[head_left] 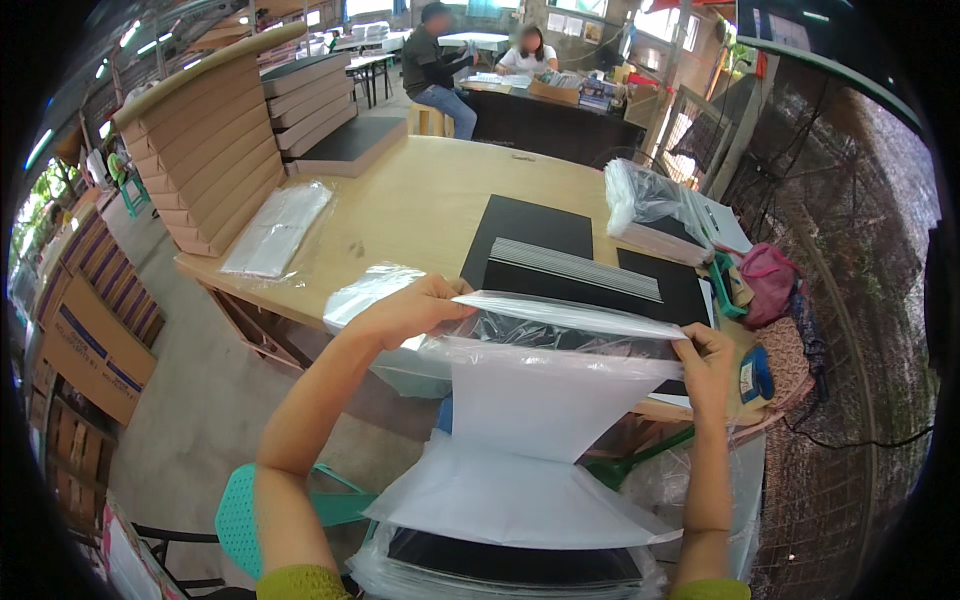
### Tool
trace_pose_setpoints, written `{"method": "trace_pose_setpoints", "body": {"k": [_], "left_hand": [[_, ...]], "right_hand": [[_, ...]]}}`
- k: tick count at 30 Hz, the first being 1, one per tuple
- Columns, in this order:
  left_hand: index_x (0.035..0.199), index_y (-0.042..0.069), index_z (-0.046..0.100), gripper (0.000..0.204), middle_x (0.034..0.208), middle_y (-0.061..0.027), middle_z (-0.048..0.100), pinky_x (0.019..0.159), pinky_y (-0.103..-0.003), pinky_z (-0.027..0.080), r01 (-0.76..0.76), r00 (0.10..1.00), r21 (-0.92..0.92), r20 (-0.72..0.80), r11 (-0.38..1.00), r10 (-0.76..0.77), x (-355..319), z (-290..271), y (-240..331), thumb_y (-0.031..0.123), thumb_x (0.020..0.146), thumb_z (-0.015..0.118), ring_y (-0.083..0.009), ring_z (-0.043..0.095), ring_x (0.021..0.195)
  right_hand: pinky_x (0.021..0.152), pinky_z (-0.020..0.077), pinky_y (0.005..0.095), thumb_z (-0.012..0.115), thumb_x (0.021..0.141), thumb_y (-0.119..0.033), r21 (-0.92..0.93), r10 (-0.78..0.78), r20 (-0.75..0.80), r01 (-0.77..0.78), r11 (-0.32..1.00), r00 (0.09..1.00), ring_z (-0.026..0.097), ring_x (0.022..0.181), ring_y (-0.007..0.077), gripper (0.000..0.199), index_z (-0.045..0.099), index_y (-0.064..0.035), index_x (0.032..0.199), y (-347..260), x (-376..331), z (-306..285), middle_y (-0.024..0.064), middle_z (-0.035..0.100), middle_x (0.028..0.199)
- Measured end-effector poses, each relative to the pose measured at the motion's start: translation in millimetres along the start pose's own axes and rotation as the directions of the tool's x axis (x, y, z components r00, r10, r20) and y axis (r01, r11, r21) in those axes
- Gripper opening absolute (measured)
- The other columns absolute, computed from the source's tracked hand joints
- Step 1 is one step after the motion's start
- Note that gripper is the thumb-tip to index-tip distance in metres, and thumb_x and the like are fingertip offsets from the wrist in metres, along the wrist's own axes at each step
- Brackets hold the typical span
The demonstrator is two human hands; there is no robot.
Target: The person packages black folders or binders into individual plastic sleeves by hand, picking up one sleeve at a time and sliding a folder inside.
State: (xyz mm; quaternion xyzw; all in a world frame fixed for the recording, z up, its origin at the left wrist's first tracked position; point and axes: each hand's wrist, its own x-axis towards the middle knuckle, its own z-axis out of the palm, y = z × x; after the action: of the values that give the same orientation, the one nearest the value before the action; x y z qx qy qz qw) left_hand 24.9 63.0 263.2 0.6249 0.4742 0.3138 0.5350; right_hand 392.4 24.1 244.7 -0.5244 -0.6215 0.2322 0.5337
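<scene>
A clear plastic bag (pixel 590 347) is stretched between my two hands in front of the table edge. My left hand (pixel 432 305) pinches its upper left corner, and my right hand (pixel 706 362) pinches the upper right corner. Below the bag's upper band, a white sheet (pixel 530 410) hangs down, seemingly inside the plastic. Lower still, a wider white sheet (pixel 520 495) lies over a pile of plastic-covered black boards (pixel 510 558) close to me. Just beyond the bag, black boards (pixel 545 222) and a stack of narrow grey-edged strips (pixel 575 268) lie on the table.
On the wooden table (pixel 420 200), tall stacks of brown boxes (pixel 205 150) stand at the left. Near them lies a plastic-wrapped bundle (pixel 280 230). Another bundle (pixel 650 208), a pink bag (pixel 770 283) and blue tape (pixel 756 374) sit at the right. Two people work farther back.
</scene>
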Motion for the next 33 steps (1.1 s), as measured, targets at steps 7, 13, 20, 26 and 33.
{"method": "trace_pose_setpoints", "body": {"k": [7,13,20,26,33], "left_hand": [[0.094,0.003,0.060,0.014,0.071,0.0022,0.055,0.045,-0.019,0.038,0.322,0.900,-0.453,0.420,0.832,-0.119,22.0,6.7,-79.2,0.016,0.088,0.059,-0.0046,0.046,0.053],[0.095,0.007,0.059,0.014,0.067,0.0035,0.051,0.044,-0.016,0.033,0.550,0.834,-0.583,0.339,0.598,-0.436,18.4,16.3,-165.8,0.004,0.088,0.047,-0.0029,0.043,0.051],[0.081,0.012,0.060,0.023,0.063,0.0061,0.050,0.043,-0.018,0.034,0.389,0.920,-0.500,0.253,0.774,-0.300,-28.8,71.5,-294.5,0.032,0.091,0.060,-0.0031,0.041,0.048],[0.078,0.013,0.060,0.024,0.061,0.0062,0.049,0.045,-0.020,0.031,0.559,0.829,-0.517,0.334,0.648,-0.449,-20.4,77.9,-361.1,0.034,0.089,0.064,-0.0054,0.041,0.050],[0.076,0.011,0.059,0.022,0.061,0.0050,0.048,0.046,-0.023,0.032,0.508,0.857,-0.526,0.229,0.682,-0.462,-23.5,72.4,-369.9,0.028,0.086,0.068,-0.0059,0.040,0.051]], "right_hand": [[0.059,0.0441,0.0234,0.068,0.078,-0.012,0.415,0.360,0.573,-0.640,0.647,0.736,0.058,0.062,0.0117,0.014,0.066,0.0019,0.079,34.3,-6.9,-33.4,0.0066,0.064,0.074],[0.071,0.0484,0.0282,0.063,0.083,-0.011,0.441,0.501,0.492,-0.700,0.561,0.712,0.062,0.085,0.0166,0.014,0.065,0.0024,0.088,88.3,-70.3,-14.3,0.0081,0.065,0.089],[0.081,0.0426,0.0289,0.073,0.074,-0.009,0.110,0.443,0.691,-0.689,0.716,0.571,0.055,0.097,0.0184,0.011,0.070,0.0017,0.075,142.9,-142.0,3.8,0.0163,0.062,0.106],[0.053,0.0384,0.0230,0.078,0.069,-0.012,0.002,0.727,0.527,-0.856,0.518,0.441,0.055,0.064,0.0098,0.020,0.071,0.0001,0.083,241.8,-187.8,22.3,0.0053,0.065,0.078],[0.065,0.0457,0.0296,0.074,0.074,-0.012,0.215,0.598,0.503,-0.761,0.612,0.624,0.060,0.079,0.0174,0.025,0.067,-0.0020,0.096,208.2,-203.6,43.0,0.0089,0.066,0.087]]}}
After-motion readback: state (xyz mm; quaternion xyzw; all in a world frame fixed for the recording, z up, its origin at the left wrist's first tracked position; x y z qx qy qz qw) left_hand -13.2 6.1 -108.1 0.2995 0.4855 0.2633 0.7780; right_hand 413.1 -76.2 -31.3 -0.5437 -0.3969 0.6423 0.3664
